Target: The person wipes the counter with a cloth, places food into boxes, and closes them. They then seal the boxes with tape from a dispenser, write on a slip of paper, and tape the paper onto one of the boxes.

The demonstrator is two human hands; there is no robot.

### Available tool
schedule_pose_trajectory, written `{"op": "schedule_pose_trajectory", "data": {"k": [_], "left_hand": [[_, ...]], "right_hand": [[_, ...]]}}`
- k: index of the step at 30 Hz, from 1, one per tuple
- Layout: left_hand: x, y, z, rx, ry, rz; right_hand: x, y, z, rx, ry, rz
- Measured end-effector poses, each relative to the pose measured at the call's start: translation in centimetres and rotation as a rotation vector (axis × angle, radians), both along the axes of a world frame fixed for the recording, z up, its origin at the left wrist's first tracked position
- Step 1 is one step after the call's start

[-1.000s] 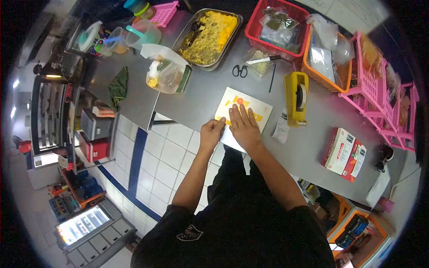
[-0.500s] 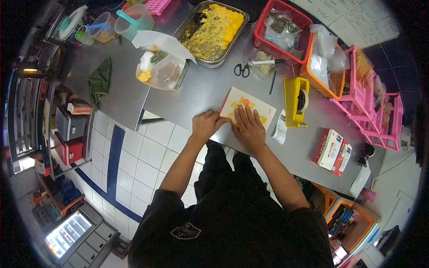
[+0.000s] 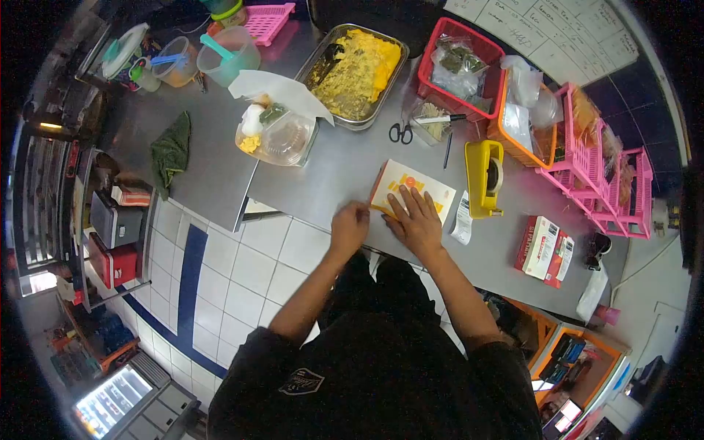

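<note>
Printed box, one, under your right palm

Changes: the white flap jutting from the near side of the printed box (image 3: 392,189) a second ago no longer shows. Your left hand (image 3: 350,229), at the box's near-left corner half a second ago, now sits just beside it, fingers curled inward. Your right hand (image 3: 420,224) stays flat on the lid, fingers slightly spread, gripping nothing.

Materials: box, squared, smooth card, white with yellow and orange print, red-orange side wall; it lies near the front edge of the grey metal counter (image 3: 323,187). Right of the box: a narrow paper slip (image 3: 462,218), then a yellow tape dispenser (image 3: 475,165). Beyond it: black-handled scissors (image 3: 400,133). Left of and beyond it: a clear plastic container (image 3: 297,139).

Obscured: your right fingers cover part of the box's print; your left fingertips are hidden, so whether they pinch anything, you cannot tell. Print on the slip is too small to read.
</note>
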State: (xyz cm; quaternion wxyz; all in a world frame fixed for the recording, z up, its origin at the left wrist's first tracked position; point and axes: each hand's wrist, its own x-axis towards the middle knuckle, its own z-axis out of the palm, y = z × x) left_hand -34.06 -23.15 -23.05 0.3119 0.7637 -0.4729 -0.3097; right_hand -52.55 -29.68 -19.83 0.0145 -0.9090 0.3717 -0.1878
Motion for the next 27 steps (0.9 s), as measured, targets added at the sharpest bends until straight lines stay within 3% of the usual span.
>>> {"op": "schedule_pose_trajectory", "data": {"k": [1,3,4,7,10,14,19,27], "left_hand": [[-1.0,0.5,0.5,-0.001,-0.006,-0.007],[-3.0,1.1,1.5,0.055,1.251,0.379],[-3.5,0.9,2.5,0.006,1.405,0.44],[-5.0,0.6,1.6,-0.096,1.537,0.602],[-5.6,0.9,0.2,-0.157,1.488,0.59],[-4.9,0.7,-0.8,-0.131,1.668,0.598],[-4.3,0.7,1.6,-0.008,1.633,0.493],[-4.3,0.4,0.1,-0.029,1.597,0.402]], "right_hand": [[0.0,0.0,0.6,0.054,-0.014,0.002],[0.1,-0.1,2.0,0.072,-0.022,0.009],[0.0,-0.2,2.6,0.089,-0.024,0.023],[-0.5,-1.8,3.4,0.227,-0.041,0.102],[-0.5,-4.0,4.3,0.338,0.038,0.216],[-0.9,-5.8,3.5,0.255,-0.003,0.404],[-0.8,-6.8,3.2,0.341,-0.027,0.432],[-0.7,-6.9,3.0,0.311,0.008,0.44]]}}
